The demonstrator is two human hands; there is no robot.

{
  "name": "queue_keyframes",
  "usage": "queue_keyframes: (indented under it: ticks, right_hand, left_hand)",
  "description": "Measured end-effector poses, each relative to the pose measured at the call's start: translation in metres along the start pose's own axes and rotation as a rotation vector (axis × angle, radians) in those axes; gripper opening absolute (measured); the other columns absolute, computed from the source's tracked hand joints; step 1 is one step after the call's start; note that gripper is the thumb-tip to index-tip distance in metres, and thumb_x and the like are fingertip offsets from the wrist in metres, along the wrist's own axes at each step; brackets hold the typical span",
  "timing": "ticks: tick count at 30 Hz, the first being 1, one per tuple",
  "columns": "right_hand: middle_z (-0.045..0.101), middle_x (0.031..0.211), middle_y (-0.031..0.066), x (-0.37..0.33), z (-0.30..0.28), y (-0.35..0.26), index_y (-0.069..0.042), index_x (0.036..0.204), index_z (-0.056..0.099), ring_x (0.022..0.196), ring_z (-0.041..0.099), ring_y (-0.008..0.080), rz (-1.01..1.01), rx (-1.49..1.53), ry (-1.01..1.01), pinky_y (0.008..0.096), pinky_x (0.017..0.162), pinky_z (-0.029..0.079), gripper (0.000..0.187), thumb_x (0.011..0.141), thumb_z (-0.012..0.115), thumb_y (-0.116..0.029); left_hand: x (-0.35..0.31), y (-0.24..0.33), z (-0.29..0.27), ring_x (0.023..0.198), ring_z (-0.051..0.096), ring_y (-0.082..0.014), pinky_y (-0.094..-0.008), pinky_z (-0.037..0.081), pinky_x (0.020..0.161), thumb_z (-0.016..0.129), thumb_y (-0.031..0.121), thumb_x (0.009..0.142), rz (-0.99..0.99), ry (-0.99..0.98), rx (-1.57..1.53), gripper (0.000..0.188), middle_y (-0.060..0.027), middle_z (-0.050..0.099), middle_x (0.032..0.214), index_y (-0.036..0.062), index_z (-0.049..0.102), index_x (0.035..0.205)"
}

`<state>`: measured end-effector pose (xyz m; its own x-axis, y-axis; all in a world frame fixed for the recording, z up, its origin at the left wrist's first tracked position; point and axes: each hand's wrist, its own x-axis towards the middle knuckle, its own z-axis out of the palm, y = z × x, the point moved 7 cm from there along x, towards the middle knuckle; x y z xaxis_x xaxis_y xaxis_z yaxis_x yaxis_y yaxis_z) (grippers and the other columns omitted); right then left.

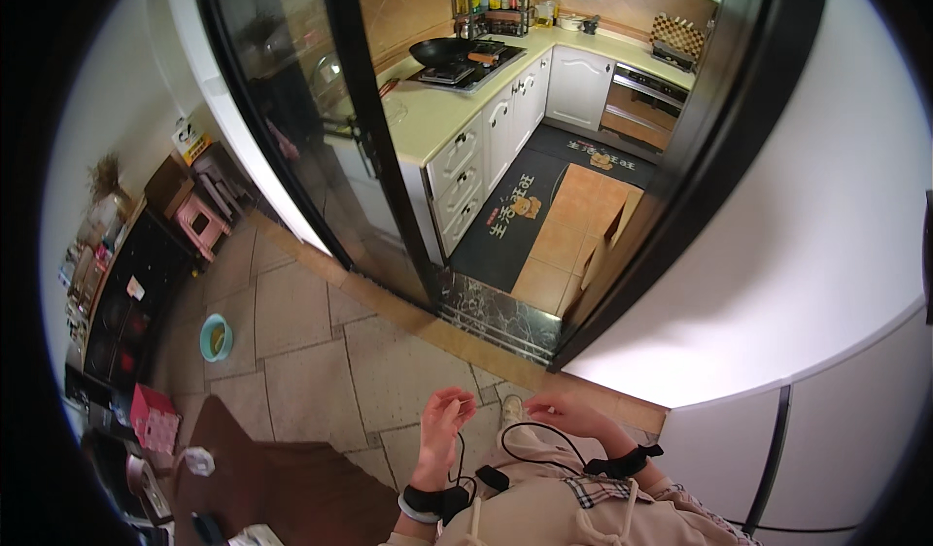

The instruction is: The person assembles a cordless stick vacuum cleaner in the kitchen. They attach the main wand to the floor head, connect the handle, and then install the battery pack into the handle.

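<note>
My left hand [448, 424] is raised in front of my body, its fingers loosely curled and slightly apart, with nothing visible in it. To its right, my right hand [566, 414] hangs over my leg, fingers stretched loosely toward the left hand and holding nothing that I can see. A black band is strapped round each wrist, and thin black cables [533, 427] loop from them. Neither hand touches an object. Nearest ahead is the dark threshold [498, 317] of a doorway with a black-framed sliding glass door [384, 172].
Beyond the doorway lie dark kitchen mats [498, 230], white cabinets [505, 128] and a stove with a black wok [442, 52]. Left are a brown-covered table [282, 483], a blue basin [206, 337] on the tiles and a pink stool [202, 223]. A white wall [777, 245] bounds the right.
</note>
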<state>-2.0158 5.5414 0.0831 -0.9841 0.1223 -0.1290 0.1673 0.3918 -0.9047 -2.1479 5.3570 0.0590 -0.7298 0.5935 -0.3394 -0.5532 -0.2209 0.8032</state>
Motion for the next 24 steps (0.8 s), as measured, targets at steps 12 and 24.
queue_keyframes:
  ticks: [12, 24]
  right_hand:
    - [0.067, 0.098, 0.0161, 0.221, -0.125, 0.042, -0.002, 0.114, 0.063, 0.088, 0.066, 0.0299, -0.040, -0.097, -0.077, 0.0364, 0.076, 0.052, 0.026, 0.092, 0.064, -0.016]
    - [0.069, 0.103, 0.0167, 0.360, -0.309, 0.091, 0.001, 0.113, 0.064, 0.093, 0.067, 0.0310, 0.263, 0.062, 0.317, 0.0377, 0.083, 0.053, 0.028, 0.091, 0.063, -0.016]
  left_hand:
    - [0.256, 0.075, 0.100, 0.098, 0.062, -0.0177, -0.0321, 0.052, 0.089, 0.053, 0.006, 0.098, -0.010, -0.088, 0.041, 0.016, -0.0105, 0.064, 0.108, 0.0021, 0.055, 0.113]
    - [0.542, 0.136, 0.195, 0.093, 0.065, -0.0172, -0.0301, 0.054, 0.086, 0.054, 0.003, 0.097, -0.053, -0.279, 0.174, 0.014, -0.0106, 0.065, 0.105, 0.0029, 0.056, 0.111]
